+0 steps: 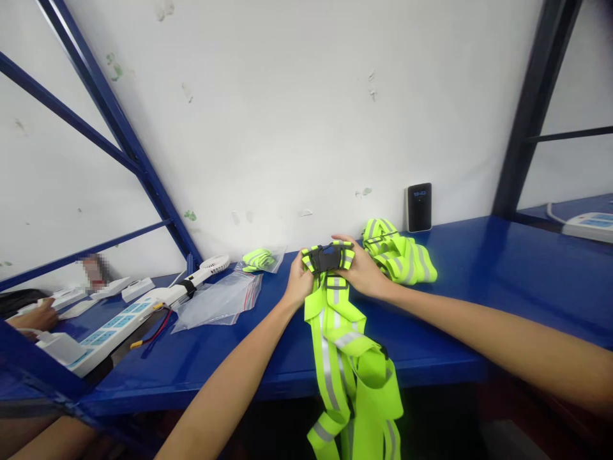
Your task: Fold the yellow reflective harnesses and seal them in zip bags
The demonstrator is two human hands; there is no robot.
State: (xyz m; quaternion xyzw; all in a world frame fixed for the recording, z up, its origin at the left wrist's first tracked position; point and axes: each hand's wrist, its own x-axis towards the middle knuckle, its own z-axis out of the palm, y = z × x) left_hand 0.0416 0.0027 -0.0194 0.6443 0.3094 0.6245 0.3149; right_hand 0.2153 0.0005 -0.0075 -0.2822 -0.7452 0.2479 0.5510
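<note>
Between my two hands is a black side-release buckle [328,258], its halves joined or pressed close together. It belongs to a neon yellow reflective strap harness [330,345] with silver stripes, which hangs down over the table's front edge. My left hand [300,279] is closed on the strap at the buckle's left end. On the other side, my right hand [359,268] grips the strap at the right end, its fingers partly hidden behind. Just beyond my right hand lies a second bundled neon harness [400,252].
Clear zip bags [218,300] lie at the left, near a small bagged neon bundle [258,259]. A white fan [214,263] and a long power strip [115,329] are further left. A black device with a clock [419,207] leans on the wall. Another person's hand [38,317] is at far left.
</note>
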